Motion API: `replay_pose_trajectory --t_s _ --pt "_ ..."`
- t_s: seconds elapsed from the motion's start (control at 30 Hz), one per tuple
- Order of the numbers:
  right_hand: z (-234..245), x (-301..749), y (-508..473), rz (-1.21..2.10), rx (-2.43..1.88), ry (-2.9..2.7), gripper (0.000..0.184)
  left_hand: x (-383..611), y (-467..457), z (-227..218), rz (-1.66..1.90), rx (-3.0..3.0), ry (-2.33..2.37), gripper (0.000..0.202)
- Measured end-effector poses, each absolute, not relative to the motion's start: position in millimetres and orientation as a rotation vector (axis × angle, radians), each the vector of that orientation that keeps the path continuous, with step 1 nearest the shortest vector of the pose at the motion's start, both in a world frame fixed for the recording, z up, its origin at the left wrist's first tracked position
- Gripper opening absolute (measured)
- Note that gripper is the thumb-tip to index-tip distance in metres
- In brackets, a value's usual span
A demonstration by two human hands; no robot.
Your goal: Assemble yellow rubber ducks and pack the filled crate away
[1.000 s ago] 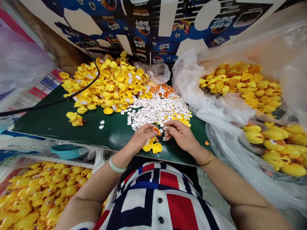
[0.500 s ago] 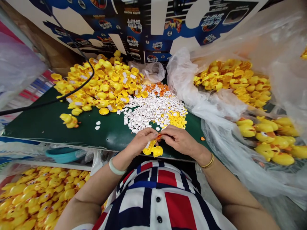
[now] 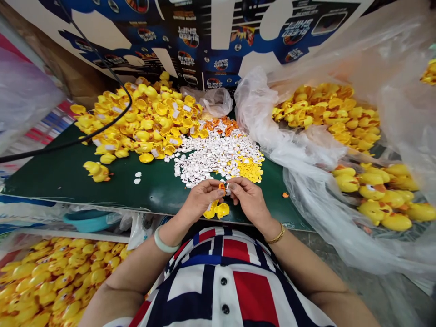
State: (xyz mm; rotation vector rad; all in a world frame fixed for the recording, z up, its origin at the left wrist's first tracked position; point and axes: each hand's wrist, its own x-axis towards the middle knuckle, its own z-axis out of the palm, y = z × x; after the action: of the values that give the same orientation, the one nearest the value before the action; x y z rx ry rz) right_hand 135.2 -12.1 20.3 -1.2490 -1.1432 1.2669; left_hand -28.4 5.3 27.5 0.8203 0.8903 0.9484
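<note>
My left hand is closed around a yellow duck half and pinches a small orange beak piece at its fingertips. My right hand meets it fingertip to fingertip, pinching a small white piece. Both hands hover over the near edge of the green table. Just beyond them lies a heap of white pieces, with small yellow pieces to its right and orange beaks behind.
A pile of yellow duck halves covers the table's back left, crossed by a black cable. One whole duck lies apart. Plastic bags of ducks fill the right; a bin of finished ducks sits lower left. A teal bowl lies below the table.
My hands came together, then drew slightly back toward my body, still holding the duck half and small pieces. The view shifted a little.
</note>
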Motion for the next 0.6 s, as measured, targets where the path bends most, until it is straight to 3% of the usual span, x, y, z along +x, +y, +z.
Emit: replay_pose_trajectory --t_s 0.37,0.6 --pt "8 121 -21 1.158 -1.286 -1.087 0.025 -20 -10 27 1.028 0.890 0.925 0.027" --pt "13 120 -28 0.622 -1.307 -1.374 0.016 -17 -25 23 1.127 1.117 1.078 0.021"
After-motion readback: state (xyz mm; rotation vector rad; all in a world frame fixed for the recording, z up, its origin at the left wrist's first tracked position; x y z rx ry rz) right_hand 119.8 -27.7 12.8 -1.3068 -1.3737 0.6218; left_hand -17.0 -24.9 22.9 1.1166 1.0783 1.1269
